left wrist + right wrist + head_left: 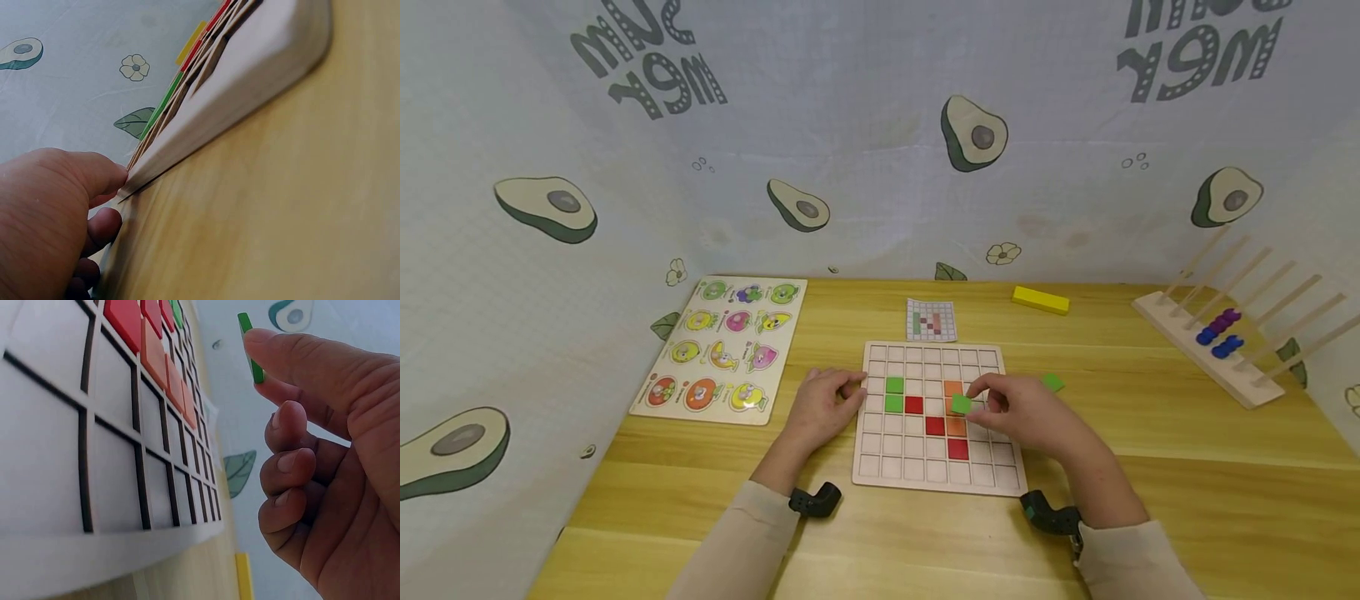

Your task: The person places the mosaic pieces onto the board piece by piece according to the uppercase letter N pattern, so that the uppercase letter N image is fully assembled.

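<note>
A wooden grid board point(895, 475) lies on the table, with green, red and orange square tiles set in some of its cells. My right hand point(1022, 410) pinches a green square tile point(251, 353) between thumb and index finger, held above the board near the orange tiles point(153, 356). The other fingers of that hand curl in toward the palm. At the board's left edge, my left hand point(822, 406) touches the rim with its fingertips. A small printed pattern card point(931, 322) lies just behind the board. Another green tile point(1052, 382) lies on the table beyond my right hand.
On the left lies a fruit picture board point(706, 354). A yellow bar point(1040, 301) is at the back right. Farther right stands a wooden peg rack point(1206, 350) with blue and purple beads. A patterned cloth point(880, 167) hangs behind the table.
</note>
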{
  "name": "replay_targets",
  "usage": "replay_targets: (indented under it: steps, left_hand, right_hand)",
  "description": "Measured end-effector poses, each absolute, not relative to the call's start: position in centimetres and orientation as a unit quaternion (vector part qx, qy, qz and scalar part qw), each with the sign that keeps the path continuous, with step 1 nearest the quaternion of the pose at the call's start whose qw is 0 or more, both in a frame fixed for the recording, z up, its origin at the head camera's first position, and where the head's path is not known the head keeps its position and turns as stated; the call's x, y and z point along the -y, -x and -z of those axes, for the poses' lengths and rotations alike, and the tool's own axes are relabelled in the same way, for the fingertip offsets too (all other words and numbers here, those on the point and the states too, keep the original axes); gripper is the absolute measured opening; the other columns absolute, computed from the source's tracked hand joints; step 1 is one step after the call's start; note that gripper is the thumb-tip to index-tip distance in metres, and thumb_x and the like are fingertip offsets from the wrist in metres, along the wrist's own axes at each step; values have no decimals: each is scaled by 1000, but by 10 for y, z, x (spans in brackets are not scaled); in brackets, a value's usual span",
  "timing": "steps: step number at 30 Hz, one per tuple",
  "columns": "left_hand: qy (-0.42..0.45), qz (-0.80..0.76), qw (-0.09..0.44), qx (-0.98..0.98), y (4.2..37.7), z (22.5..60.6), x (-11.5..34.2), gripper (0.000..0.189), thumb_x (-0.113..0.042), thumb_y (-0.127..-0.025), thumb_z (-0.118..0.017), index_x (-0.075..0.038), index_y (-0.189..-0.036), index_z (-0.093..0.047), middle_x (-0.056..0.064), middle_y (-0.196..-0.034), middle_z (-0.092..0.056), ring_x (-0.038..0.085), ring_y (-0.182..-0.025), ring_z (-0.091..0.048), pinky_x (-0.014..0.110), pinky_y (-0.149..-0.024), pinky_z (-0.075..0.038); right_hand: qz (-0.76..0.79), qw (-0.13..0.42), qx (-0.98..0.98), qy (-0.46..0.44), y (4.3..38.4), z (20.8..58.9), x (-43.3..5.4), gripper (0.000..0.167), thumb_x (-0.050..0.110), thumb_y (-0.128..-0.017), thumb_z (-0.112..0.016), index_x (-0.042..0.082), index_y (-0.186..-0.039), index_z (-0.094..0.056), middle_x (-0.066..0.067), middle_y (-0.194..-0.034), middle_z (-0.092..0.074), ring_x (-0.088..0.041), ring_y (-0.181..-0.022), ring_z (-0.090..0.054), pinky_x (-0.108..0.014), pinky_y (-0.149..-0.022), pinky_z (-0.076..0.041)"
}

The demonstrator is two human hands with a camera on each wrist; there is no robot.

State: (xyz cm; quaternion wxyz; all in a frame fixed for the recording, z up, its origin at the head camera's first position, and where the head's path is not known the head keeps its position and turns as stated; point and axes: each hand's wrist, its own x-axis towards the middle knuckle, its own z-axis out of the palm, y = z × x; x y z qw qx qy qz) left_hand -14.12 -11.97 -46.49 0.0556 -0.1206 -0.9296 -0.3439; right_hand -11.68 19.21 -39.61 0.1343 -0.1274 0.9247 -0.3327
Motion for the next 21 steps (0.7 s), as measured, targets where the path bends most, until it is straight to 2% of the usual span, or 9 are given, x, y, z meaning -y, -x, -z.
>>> replay_targets:
  steps: [6, 13, 21]
  left_hand:
    - [124, 343, 61, 929, 140, 464, 119, 26, -25, -95, -72, -16, -119, -77, -9, -78, -64, 11, -81, -47, 28, -77, -35]
    - [120, 342, 58, 930, 140, 464, 119, 27, -24, -95, -72, -16, -120, -76, -9, -78, -63, 12, -82, -47, 29, -78, -35]
    - [123, 339, 59, 931, 140, 463, 119, 27, -26, -95, -71, -16, -120, -76, -9, -78, -63, 12, -82, -47, 29, -77, -35]
  right_hand:
    - [315, 133, -929, 144, 116, 395, -179, 20, 28, -90, -78, 19, -106, -69, 1, -75, -50, -15, -69, -46, -26, -59, -35]
    - [315, 150, -922, 166, 116, 398, -159, 21, 27, -89, -79, 18, -104, -68, 2, -73, -51, -14, -72, -48, -26, -63, -38]
    - [297, 150, -926, 180, 115, 403, -135, 20, 28, -88, -81, 20, -102, -70, 3, -69, -51, -13, -64, -47, -25, -59, -37]
